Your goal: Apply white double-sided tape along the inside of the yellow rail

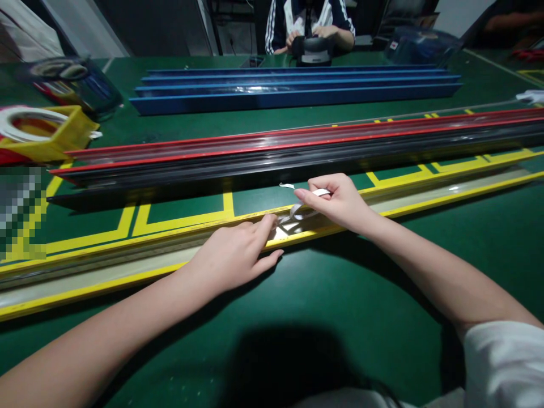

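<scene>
A long yellow-edged channel point(425, 198) runs across the table in front of me, with a clear, shiny lining inside. My left hand point(236, 249) lies over its near edge. The index finger presses into the channel, while the thumb is stretched apart in front of it. My right hand point(335, 201) is closed in a pinch on a thin white strip point(294, 211) just above the channel. The strip curls down toward my left fingertip, and a short free end sticks out to the left of the right thumb.
Beyond lie a long red-edged channel point(255, 139), black lengths point(204, 170) and blue channels point(272, 102). A yellow bin point(63, 136) with tape rolls point(32, 124) and a clear tub point(80, 85) stand left. A person point(312, 28) sits opposite behind a black device point(313, 52).
</scene>
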The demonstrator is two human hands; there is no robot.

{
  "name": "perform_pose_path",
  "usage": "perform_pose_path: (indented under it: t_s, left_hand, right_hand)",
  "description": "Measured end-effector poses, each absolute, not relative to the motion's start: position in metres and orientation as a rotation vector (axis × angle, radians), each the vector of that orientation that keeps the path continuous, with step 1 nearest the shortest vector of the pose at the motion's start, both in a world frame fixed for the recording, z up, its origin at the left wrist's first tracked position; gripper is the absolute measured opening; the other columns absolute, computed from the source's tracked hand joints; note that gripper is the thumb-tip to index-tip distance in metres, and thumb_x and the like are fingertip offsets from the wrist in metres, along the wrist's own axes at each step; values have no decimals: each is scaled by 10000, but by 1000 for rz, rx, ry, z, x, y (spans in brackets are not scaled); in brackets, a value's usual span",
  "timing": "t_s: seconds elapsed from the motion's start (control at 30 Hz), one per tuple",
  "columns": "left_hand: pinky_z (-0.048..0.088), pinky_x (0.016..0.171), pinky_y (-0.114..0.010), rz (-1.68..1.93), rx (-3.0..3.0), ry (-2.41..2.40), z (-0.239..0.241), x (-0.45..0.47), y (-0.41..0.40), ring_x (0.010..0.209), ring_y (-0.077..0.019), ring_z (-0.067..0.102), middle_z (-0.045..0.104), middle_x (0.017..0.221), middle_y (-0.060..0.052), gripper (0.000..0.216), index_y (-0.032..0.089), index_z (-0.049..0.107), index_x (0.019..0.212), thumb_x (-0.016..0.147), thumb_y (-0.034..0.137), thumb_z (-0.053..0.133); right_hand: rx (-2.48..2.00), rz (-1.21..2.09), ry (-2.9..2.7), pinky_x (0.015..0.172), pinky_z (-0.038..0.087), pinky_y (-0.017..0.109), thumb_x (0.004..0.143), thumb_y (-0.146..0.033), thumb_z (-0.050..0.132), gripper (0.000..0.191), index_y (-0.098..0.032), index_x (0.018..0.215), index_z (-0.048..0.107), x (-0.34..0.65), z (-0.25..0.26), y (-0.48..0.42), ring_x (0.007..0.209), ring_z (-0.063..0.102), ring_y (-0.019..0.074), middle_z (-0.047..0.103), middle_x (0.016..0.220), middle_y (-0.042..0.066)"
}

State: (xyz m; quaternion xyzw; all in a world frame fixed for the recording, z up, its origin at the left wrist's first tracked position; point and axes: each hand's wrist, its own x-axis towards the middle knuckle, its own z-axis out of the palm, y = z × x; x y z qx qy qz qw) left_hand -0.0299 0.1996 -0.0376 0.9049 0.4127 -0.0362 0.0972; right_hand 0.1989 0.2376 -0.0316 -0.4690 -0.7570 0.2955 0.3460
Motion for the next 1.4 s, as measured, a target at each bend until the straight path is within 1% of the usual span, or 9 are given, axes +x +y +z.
perform_pose_path:
  t_s: [0.27, 0.43, 0.6, 0.77, 0.93, 1.13, 1.2, 1.27, 1.4]
  left_hand:
    - [535, 749, -349, -99, 2654, 1217, -36, -31, 200, 963, -268, 675, 684, 1081, -108, 470, 210, 366, 1293, 938, 518, 370]
    - [524, 777, -320, -124, 2658, 1201, -34, -32, 201, 992, -256, 669, 684, 1087, -114, 489, 211, 371, 1312, 930, 516, 398]
    - [532, 792, -352, -138, 2637, 1173, -34, -32, 202, 1011, -273, 662, 670, 1120, -121, 508, 204, 363, 1318, 930, 531, 389]
    - [527, 812, -342, -155, 2632, 1152, -29, -31, 202, 1050, -266, 647, 657, 1159, -124, 504, 210, 368, 1331, 926, 505, 423]
    - [528, 746, -331, -267, 2695, 1147, -25, -28, 201, 986, -262, 665, 668, 1125, -115, 440, 212, 400, 1298, 945, 475, 392]
    - [500, 577, -347, -348, 2858, 1174, -21, -15, 206, 776, -298, 688, 704, 917, -113, 418, 155, 453, 1211, 954, 469, 352]
    - [486, 538, -347, -349, 2888, 1185, -22, -10, 207, 719, -300, 687, 706, 889, -111, 423, 138, 454, 1205, 954, 461, 346]
    - [487, 535, -344, -307, 2914, 1180, -25, -7, 207, 734, -298, 691, 707, 916, -124, 443, 123, 439, 1231, 956, 456, 342]
    - [510, 582, -337, -194, 2955, 1151, -36, -8, 206, 868, -291, 693, 693, 1022, -163, 493, 102, 374, 1319, 969, 445, 319]
  right_hand:
    - [-1221, 737, -1958, 509, 164, 257, 829, -415, 610, 505, -178, 526, 284, 201, -35, 239, 536, 223, 61, 246, 535, -55]
    - [-1236, 730, -1952, 516, 176, 254, 837, -429, 598, 507, -178, 530, 283, 200, -33, 238, 544, 231, 65, 248, 543, -50]
    - [-1247, 738, -1954, 514, 182, 250, 853, -446, 582, 510, -170, 527, 304, 199, -32, 238, 543, 242, 63, 255, 542, -49]
    - [-1241, 746, -1972, 508, 178, 248, 849, -458, 588, 515, -168, 525, 311, 200, -33, 238, 540, 245, 63, 264, 537, -51]
    - [-1223, 738, -1972, 511, 186, 246, 853, -462, 577, 514, -169, 521, 317, 199, -34, 239, 538, 250, 63, 269, 534, -53]
    - [-1213, 773, -1982, 509, 197, 239, 850, -459, 577, 506, -169, 525, 319, 200, -34, 239, 537, 254, 61, 269, 539, -55]
    - [-1211, 780, -1991, 505, 196, 238, 852, -453, 576, 497, -166, 525, 336, 200, -34, 239, 534, 260, 60, 278, 538, -55]
    - [-1211, 775, -1995, 502, 195, 236, 856, -454, 573, 501, -164, 523, 337, 200, -34, 239, 531, 260, 57, 280, 535, -56]
    - [-1213, 769, -1996, 501, 192, 236, 854, -454, 581, 506, -163, 526, 329, 200, -34, 239, 531, 258, 56, 279, 533, -59]
